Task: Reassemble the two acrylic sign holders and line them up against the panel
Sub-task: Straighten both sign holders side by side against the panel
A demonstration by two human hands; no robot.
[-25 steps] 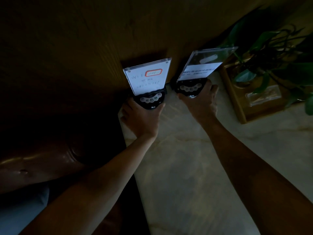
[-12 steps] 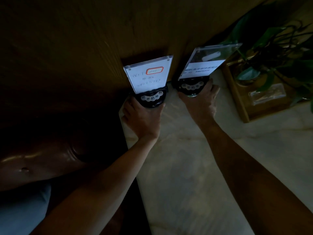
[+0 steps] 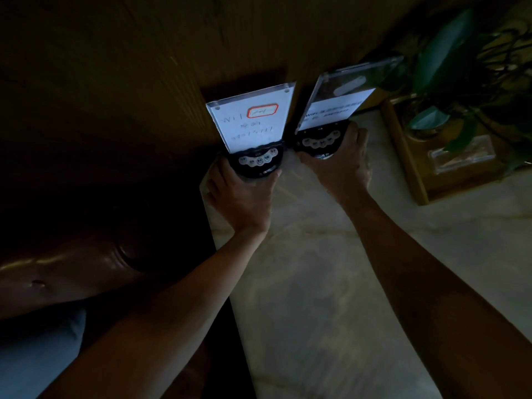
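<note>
Head view: my left hand [image 3: 240, 194] clasps left holder [image 3: 253, 131] base, right hand [image 3: 339, 165] clasps right holder [image 3: 331, 110] base; I push both to 12 o'clock, flush with panel [image 3: 144, 67], bases level.

The scene is sitting very dim, the left side sinking into near black. The white sign sheet [image 3: 250, 122] is glowing brightest, its writing washing out. A faint sheen is showing on the pale desk [image 3: 331, 283]. Edges are bending from wide-angle distortion.
</note>
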